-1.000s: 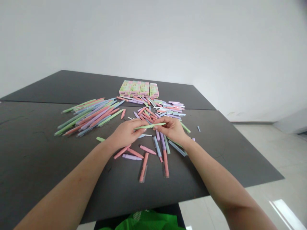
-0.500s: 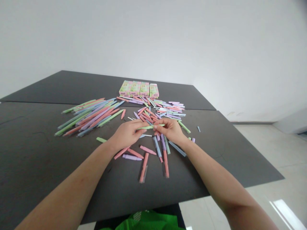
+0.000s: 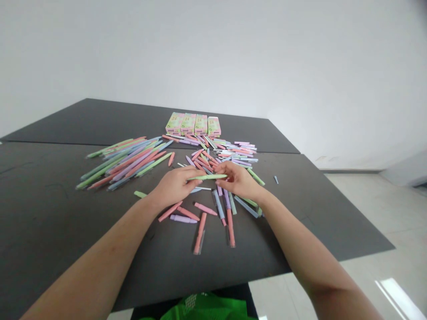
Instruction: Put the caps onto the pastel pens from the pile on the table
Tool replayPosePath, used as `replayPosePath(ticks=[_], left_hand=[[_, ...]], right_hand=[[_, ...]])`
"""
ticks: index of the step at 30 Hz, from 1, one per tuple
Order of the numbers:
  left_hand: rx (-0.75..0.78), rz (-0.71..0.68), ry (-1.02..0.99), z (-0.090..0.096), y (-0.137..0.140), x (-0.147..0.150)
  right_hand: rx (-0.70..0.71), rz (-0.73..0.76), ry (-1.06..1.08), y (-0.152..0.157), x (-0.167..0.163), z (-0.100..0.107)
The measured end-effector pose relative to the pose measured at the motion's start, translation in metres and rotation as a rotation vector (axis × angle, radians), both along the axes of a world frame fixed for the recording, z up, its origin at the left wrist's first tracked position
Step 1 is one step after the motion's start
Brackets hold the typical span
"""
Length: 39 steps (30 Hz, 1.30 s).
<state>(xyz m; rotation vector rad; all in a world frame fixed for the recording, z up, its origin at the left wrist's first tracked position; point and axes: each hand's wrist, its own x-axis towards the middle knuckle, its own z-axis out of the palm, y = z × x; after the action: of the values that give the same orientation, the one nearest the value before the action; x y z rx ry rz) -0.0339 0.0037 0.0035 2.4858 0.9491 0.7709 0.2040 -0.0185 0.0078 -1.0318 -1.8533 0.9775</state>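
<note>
Head view, held pen, inside table edges

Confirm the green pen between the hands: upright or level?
Roughly level: the green pen runs sideways from the left hand to the right hand, neither end pointing up.

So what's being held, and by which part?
A light-green pen: the left hand pinches its left end; the right hand is at the other end, its grip unclear.

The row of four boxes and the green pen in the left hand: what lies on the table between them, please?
In the head view, a loose heap of pen parts in mixed colours lies between the boxes and the green pen.
</note>
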Motion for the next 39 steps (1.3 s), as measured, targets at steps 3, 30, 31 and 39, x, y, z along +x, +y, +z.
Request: replayPosePath(ticks=[3, 30, 31, 39], left_hand=[[0.008, 0.004, -0.008, 0.0001, -0.0003, -0.0009], [0.045, 0.018, 0.007, 0.0002, 0.0007, -0.0019], [0.045, 0.015, 0.011, 0.0004, 0.0006, -0.002], [0.036, 0.01, 0.004, -0.0002, 0.0022, -0.0029]], right_hand=[[0.004, -0.021, -0.026, 0.0018, 0.0025, -0.0008], [-0.132, -0.046, -0.159, 0.0018, 0.0029, -0.0012], [-0.151, -0.048, -0.174, 0.0014, 0.0021, -0.0013], [-0.022, -0.045, -0.097, 0.0001, 0.0031, 0.0016]])
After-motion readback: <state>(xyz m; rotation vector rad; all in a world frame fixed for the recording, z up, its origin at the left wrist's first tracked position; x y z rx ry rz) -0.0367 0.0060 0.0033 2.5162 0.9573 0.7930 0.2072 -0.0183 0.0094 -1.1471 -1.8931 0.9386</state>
